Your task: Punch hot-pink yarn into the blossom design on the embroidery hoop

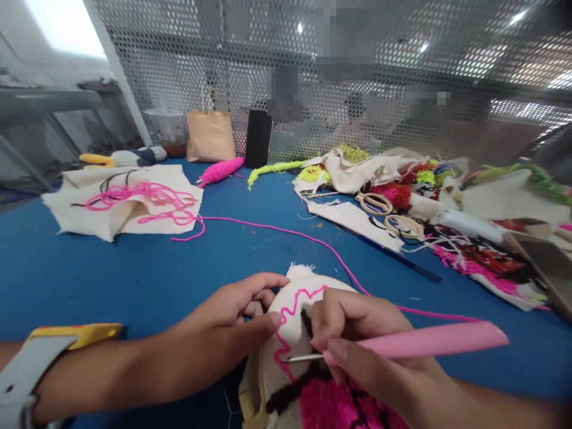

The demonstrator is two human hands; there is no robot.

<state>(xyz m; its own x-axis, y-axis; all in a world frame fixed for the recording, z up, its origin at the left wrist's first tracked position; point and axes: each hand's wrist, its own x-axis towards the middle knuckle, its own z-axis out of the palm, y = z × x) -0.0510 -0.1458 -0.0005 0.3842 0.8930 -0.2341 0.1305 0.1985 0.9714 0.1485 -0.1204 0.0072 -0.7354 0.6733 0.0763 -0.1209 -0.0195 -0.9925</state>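
Observation:
My left hand (245, 316) grips the left rim of a round embroidery hoop (290, 333), thumb on the cloth and fingers round the edge. White cloth is stretched in the hoop, bearing a wavy pink yarn line, dark brown tufts and a magenta tufted patch (330, 402). Closed round a pink-handled punch needle (424, 342) is my right hand (357, 333). The needle's metal tip touches or nearly touches the pink line at the hoop's left side. My right hand covers the hoop's right part. A pink yarn strand (286, 229) crosses the blue table behind the hoop.
At left, a white cloth (93, 220) carries loose pink yarn. A paper bag (211, 137), a dark phone (258, 138) and a pink yarn bundle (221, 171) stand or lie at the back. Small hoops (374, 203), cloth scraps and tufted pieces crowd the right. Perforated metal panels (232, 65) rise behind.

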